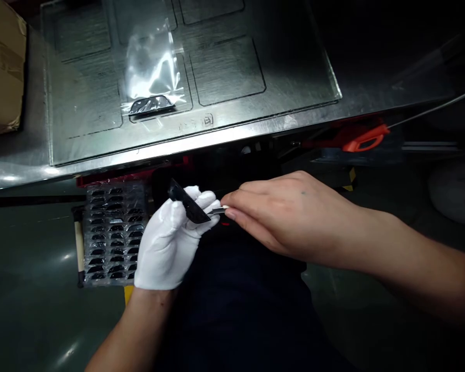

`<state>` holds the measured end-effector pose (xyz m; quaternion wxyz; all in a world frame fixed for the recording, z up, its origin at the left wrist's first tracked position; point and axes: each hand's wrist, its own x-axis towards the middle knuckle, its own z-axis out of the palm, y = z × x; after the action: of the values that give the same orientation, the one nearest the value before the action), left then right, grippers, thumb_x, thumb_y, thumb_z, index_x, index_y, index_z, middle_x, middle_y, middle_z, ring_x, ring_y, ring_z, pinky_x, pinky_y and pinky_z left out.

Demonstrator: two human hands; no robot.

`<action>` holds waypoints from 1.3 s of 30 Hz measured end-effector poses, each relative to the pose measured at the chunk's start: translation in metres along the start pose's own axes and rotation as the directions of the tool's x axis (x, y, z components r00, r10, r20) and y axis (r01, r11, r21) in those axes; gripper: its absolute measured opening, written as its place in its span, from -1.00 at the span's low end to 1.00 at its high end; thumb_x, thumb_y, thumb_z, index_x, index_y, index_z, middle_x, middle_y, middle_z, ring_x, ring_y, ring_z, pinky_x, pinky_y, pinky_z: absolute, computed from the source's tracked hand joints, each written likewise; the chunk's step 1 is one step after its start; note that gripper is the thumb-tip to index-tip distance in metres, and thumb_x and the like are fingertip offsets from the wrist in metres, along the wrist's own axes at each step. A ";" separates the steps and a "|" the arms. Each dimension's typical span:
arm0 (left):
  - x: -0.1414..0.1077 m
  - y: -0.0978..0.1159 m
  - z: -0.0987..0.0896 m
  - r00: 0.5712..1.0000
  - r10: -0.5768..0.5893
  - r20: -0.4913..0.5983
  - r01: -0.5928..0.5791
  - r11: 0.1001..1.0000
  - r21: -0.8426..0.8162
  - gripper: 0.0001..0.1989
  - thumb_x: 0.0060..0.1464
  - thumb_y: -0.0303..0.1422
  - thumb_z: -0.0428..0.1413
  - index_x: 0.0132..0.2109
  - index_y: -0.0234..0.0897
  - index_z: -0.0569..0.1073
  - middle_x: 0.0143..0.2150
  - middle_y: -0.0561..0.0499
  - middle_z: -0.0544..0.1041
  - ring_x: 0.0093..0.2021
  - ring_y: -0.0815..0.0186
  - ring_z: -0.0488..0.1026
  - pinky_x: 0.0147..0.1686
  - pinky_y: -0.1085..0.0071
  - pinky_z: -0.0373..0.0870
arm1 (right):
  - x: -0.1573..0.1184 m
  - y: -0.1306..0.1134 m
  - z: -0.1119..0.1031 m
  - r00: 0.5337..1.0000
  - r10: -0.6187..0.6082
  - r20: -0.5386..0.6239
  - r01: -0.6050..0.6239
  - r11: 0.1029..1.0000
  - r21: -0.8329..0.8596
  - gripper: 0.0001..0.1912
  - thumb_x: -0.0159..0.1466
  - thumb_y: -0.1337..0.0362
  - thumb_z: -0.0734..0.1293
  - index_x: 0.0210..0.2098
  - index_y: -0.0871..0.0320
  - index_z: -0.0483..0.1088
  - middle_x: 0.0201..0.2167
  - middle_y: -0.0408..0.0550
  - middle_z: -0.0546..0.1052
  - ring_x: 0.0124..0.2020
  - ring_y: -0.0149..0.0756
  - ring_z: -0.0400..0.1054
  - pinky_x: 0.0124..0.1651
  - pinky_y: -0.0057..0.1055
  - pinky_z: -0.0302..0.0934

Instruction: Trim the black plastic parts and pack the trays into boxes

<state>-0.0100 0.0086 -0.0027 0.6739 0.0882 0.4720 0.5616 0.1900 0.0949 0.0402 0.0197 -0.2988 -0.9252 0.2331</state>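
In a white glove, my left hand (168,243) grips a small black plastic part (191,206) with a long straight edge, held tilted over my lap. My bare right hand (282,212) pinches a slim knife (218,210). Its short metal blade points left at the part's lower end; whether blade and part touch, I cannot tell. My right fingers hide most of the handle. On the bench above lies a clear plastic bag (151,67) with a similar black part (151,105) at its lower end.
A clear tray (112,235) with rows of black parts stands at lower left. The metal bench (232,126) carries a glass sheet (298,77). A cardboard box (3,67) sits at far left. An orange-handled tool (366,139) with a cable hangs under the bench edge.
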 end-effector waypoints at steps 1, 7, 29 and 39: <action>0.000 0.000 0.000 1.000 0.003 -0.006 -0.002 1.000 0.002 -0.71 0.16 -0.18 0.34 -0.02 -0.21 0.62 -0.06 -0.06 0.68 -0.01 0.18 0.64 -0.02 0.30 0.65 | 0.001 -0.001 0.001 1.000 0.004 0.005 -0.004 1.000 -0.013 -0.64 0.53 0.17 0.14 -0.04 0.13 0.55 -0.26 -0.04 0.63 -0.33 -0.28 0.48 -0.36 -0.39 0.09; 0.000 0.000 -0.003 1.000 0.019 -0.008 -0.018 1.000 0.019 -0.70 0.17 -0.19 0.34 -0.01 -0.20 0.60 -0.04 -0.07 0.68 -0.02 0.17 0.65 -0.01 0.30 0.65 | 0.005 -0.004 0.002 0.999 -0.013 0.034 0.015 0.998 -0.060 -0.63 0.53 0.19 0.13 -0.08 0.14 0.55 -0.29 -0.04 0.62 -0.37 -0.30 0.46 -0.38 -0.38 0.03; 0.005 -0.006 -0.008 0.994 0.093 -0.064 -0.090 0.995 0.051 -0.70 0.16 -0.22 0.34 0.01 -0.20 0.59 -0.02 -0.08 0.67 -0.02 0.17 0.65 -0.04 0.35 0.65 | 0.001 -0.003 0.004 0.999 -0.038 0.017 0.038 0.999 0.008 -0.69 0.51 0.24 0.18 0.01 0.14 0.54 -0.29 -0.02 0.60 -0.37 -0.32 0.44 -0.35 -0.41 0.16; 0.004 -0.007 0.003 0.977 -0.001 -0.214 0.021 0.996 0.089 -0.61 0.00 -0.20 0.43 -0.04 -0.26 0.64 -0.08 -0.15 0.69 -0.07 0.07 0.66 -0.08 0.28 0.68 | 0.052 0.118 -0.035 0.780 0.257 -0.571 -0.348 0.936 -0.055 -0.59 0.48 0.33 0.17 0.20 0.18 0.51 -0.03 0.13 0.57 -0.01 -0.13 0.41 0.10 -0.22 0.32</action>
<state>-0.0028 0.0104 -0.0076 0.6175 0.0553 0.5673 0.5420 0.2178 0.2228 0.0133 0.2260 -0.4990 -0.8343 0.0625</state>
